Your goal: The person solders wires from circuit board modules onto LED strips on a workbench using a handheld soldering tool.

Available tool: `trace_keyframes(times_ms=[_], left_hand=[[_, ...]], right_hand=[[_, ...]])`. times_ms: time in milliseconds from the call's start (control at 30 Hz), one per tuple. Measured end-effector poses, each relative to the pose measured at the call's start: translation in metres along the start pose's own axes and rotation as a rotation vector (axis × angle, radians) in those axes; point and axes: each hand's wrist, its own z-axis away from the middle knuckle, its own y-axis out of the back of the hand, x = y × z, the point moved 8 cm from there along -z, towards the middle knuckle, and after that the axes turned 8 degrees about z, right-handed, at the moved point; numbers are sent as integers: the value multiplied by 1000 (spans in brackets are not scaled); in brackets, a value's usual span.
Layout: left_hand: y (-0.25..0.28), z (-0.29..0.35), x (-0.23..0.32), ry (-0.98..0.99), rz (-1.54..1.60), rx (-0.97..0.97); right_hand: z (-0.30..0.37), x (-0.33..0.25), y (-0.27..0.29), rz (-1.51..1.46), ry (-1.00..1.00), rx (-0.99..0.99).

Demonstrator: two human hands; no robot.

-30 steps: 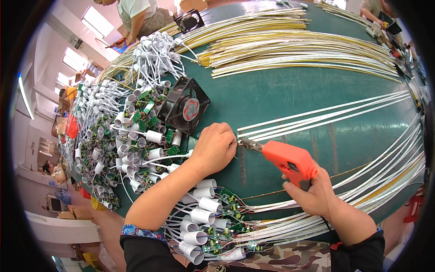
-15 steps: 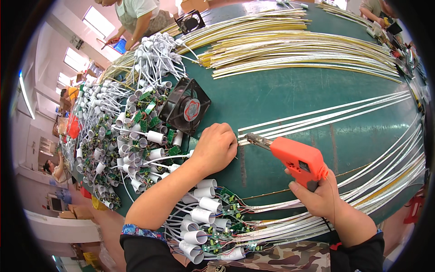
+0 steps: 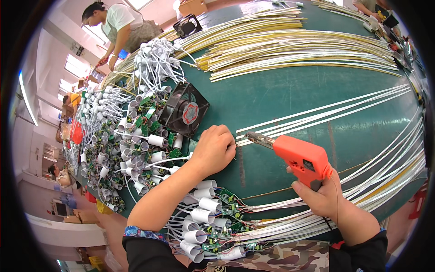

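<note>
In my right hand (image 3: 324, 197) is a red soldering gun (image 3: 299, 156), my fingers wrapped round its handle. Its metal tip (image 3: 258, 138) points left and hovers over, or touches, the left ends of a few narrow white LED strips (image 3: 324, 112) lying on the green table. My left hand (image 3: 213, 149) rests closed on the table just left of those ends. What its fingers pinch is hidden; a thin wire end shows below them. Near my left forearm lie white lamp caps (image 3: 209, 204) with green circuit boards, wired to a bundle of strips (image 3: 290, 226).
A black fan (image 3: 185, 111) stands beyond my left hand. Left of it is a heap of white caps and boards (image 3: 131, 154). Long strip bundles (image 3: 299, 52) lie across the far table (image 3: 272, 95). A co-worker (image 3: 120, 29) stands at the far left; another person's hand (image 3: 376, 17) shows far right.
The soldering gun and my right hand have shifted very slightly right. My left hand holds its place. The far-left co-worker now shows more fully, with the arms further left.
</note>
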Motion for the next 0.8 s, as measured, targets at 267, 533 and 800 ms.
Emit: trace_keyframes(times_ms=[267, 533, 800], left_hand=[[0, 1, 0, 6, 2, -10], [27, 6, 12, -69, 47, -6], [-1, 20, 42, -436, -436, -289]], right_hand=[[1, -2, 1, 8, 14, -4], [1, -1, 3, -24, -5, 8], [0, -4, 2, -57, -2, 2]])
